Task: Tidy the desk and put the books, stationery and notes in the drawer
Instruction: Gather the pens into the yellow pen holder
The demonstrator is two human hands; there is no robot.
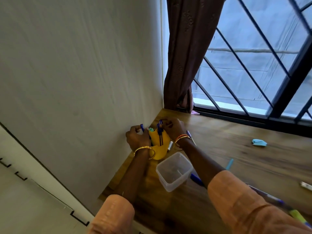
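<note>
A yellow pen holder [158, 141] stands at the far left corner of the wooden desk [236, 162], against the wall, with several blue pens [159, 130] in it. My left hand [137, 137] is beside the holder and grips a blue pen [142, 127]. My right hand [172, 128] is at the holder's top and pinches the caps of the pens standing there. A crumpled blue note [259, 142] lies on the desk to the right. Under my right forearm lies a blue pen [195, 179].
A clear plastic box [173, 171] stands just in front of the holder. A light blue pen [229, 163], a small white item [306, 185] and a yellow-green marker [298, 216] lie on the right side. Wall to the left, barred window and brown curtain [185, 56] behind.
</note>
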